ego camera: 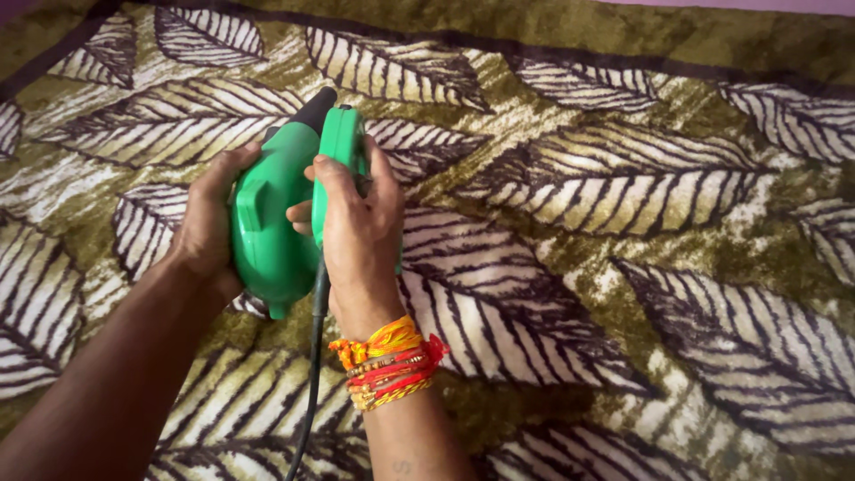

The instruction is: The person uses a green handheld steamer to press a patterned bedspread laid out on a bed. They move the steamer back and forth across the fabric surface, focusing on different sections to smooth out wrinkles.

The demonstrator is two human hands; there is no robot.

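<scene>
1. Blower (267, 223): green plastic power tool with a rounded housing and a black nozzle end pointing up and away from the person. It is held in the air over the blanket (623, 223), between both hands, left of centre in the view.
2. Left hand (209, 223): wrapped around the outer left side of the round housing, thumb over the top edge, fingers hidden behind the body. Grasping it; the grip looks like a steadying hold on the bulkiest part.
3. Right hand (361, 232): closed around the green handle (340, 147) on the blower's right side, thumb laid up along the handle's face, fingers curled around the far side. One fingertip shows in the gap between handle and housing. This is a firm grasp, likely placed where a trigger or switch would sit, though no switch is visible.
4. Cord (312, 374): black, leaves the bottom of the handle and hangs straight down between the forearms, out of the lower edge. It hangs slack and clear of both wrists.
5. Threads (389, 361): orange, red and yellow bands tied around the right wrist, just below the hand.
6. Blanket: olive and cream, large dark leaf pattern, spread flat under everything. A dark border runs along the top edge. Nothing else lies on the visible part.
</scene>
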